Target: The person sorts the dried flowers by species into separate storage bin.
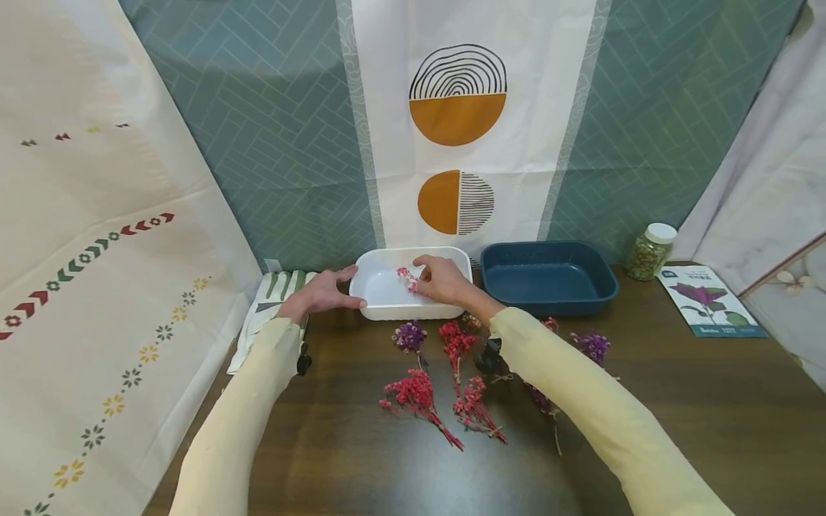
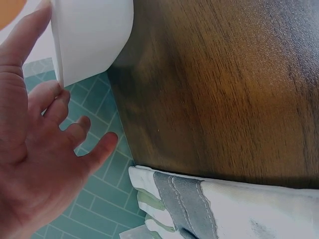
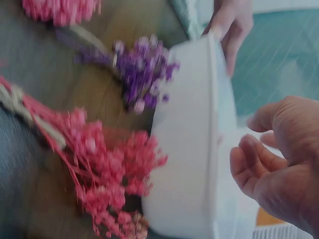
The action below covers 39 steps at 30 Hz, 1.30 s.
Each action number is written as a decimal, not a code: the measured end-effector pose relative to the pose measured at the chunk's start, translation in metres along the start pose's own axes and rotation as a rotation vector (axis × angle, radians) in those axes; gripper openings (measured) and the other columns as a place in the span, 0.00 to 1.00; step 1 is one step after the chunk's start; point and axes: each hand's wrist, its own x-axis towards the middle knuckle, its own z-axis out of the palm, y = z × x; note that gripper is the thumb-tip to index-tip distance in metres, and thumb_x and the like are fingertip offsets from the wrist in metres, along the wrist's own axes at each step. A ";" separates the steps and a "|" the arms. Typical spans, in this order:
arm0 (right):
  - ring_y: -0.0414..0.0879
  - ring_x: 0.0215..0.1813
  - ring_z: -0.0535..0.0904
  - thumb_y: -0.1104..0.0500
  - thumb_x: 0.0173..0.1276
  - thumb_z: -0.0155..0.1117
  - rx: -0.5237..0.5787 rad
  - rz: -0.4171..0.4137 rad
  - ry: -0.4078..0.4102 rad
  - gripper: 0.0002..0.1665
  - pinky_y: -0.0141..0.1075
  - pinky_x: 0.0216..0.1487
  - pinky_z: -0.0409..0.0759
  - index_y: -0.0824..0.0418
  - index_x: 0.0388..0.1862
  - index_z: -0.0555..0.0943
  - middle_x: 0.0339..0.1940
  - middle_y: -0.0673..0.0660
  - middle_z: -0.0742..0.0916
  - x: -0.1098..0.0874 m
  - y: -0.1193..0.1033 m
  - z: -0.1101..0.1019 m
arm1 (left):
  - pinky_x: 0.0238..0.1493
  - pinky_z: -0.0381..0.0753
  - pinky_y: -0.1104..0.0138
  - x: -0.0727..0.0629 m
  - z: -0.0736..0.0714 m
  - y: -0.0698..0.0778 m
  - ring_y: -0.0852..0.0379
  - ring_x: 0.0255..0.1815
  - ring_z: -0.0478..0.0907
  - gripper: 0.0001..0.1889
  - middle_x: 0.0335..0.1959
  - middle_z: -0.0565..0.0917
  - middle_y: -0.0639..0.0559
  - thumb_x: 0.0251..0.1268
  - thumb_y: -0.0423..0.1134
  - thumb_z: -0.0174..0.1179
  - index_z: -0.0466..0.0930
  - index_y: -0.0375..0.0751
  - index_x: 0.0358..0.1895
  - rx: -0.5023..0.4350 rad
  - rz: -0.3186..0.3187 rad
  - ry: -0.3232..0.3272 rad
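Teal and white cloth printed with orange half-circles hangs behind a dark wooden table. On it, at the back, a white tray stands beside a blue tray. The left hand, thumb and fingers spread wide, touches the white tray's left end. Over that tray is the right hand, its fingers bent; a pink flower sprig shows at the fingertips, inside the tray, but I cannot tell whether it is pinched. Purple flowers and red flowers lie in front, below the tray. A lidded jar and a printed card sit far right.
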 end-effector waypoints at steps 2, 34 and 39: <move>0.51 0.41 0.80 0.65 0.68 0.62 0.060 -0.014 0.037 0.28 0.42 0.47 0.80 0.71 0.66 0.73 0.40 0.60 0.86 -0.009 -0.009 -0.002 | 0.72 0.57 0.45 0.000 0.000 0.000 0.41 0.77 0.52 0.54 0.79 0.54 0.43 0.55 0.55 0.74 0.52 0.40 0.79 0.002 0.003 0.000; 0.42 0.31 0.83 0.71 0.62 0.70 0.360 0.032 -0.038 0.28 0.33 0.27 0.81 0.70 0.61 0.76 0.35 0.56 0.83 -0.177 -0.048 0.043 | 0.71 0.56 0.43 0.002 0.001 -0.003 0.39 0.78 0.51 0.55 0.79 0.53 0.40 0.55 0.57 0.73 0.51 0.39 0.79 0.000 0.018 -0.006; 0.39 0.32 0.84 0.70 0.59 0.74 0.298 0.012 -0.023 0.28 0.41 0.43 0.81 0.72 0.59 0.77 0.34 0.56 0.84 -0.188 -0.050 0.056 | 0.71 0.56 0.43 0.002 0.000 -0.002 0.38 0.77 0.51 0.55 0.79 0.53 0.40 0.54 0.57 0.73 0.51 0.39 0.79 -0.003 0.018 -0.008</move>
